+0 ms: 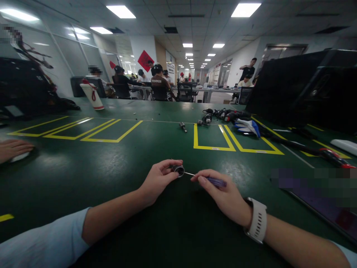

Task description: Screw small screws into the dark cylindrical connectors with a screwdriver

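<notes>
Between the thumb and fingers of my left hand (160, 180) is a small round metal part (179, 171), its hollow end turned to the right. My right hand (219, 191) is closed round the purple handle of a screwdriver (216, 181). The thin shaft points left and its tip is at the part's opening; whether it touches inside I cannot tell. Both hands are just above the green table (173, 230). Farther back lies a small dark metal cylinder (183, 127) with a narrower end.
Yellow tape outlines (214, 149) mark the table. Dark metal parts and cables (220, 114) lie at the back right beside a blue-white glove (247, 127). A white cup (92, 96) stands back left. Another person's hand (15, 149) rests on a mouse at left. A dark flat screen (318, 201) is at right.
</notes>
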A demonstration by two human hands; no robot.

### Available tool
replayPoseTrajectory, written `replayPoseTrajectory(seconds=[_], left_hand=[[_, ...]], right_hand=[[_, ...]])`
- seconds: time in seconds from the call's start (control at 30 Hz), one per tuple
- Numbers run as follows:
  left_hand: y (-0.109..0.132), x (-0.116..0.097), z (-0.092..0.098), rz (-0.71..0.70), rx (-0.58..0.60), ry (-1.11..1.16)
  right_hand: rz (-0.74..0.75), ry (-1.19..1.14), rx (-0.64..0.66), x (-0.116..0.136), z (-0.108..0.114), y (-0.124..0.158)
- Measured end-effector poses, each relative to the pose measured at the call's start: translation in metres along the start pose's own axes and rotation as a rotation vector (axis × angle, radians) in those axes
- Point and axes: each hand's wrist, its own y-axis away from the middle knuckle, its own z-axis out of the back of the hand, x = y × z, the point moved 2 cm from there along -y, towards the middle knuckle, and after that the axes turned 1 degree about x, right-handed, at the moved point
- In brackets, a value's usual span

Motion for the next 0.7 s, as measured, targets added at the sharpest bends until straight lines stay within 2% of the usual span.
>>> replayPoseTrajectory(seconds=[0.2, 0.37, 0.7], left_hand=[[0.002, -0.002, 0.0, 0.014, -0.005, -0.018], [0.001, 0.0, 0.0, -0.016, 0.003, -0.076], [-0.001, 0.004, 0.0, -0.082, -0.026, -0.095]], right_hand=[[0.233, 0.264, 0.034, 0.005, -0.008, 0.005], [0.306, 0.384, 0.061, 0.007, -0.012, 0.006], [0.4, 0.434, 0.07, 0.007, -0.015, 0.008]])
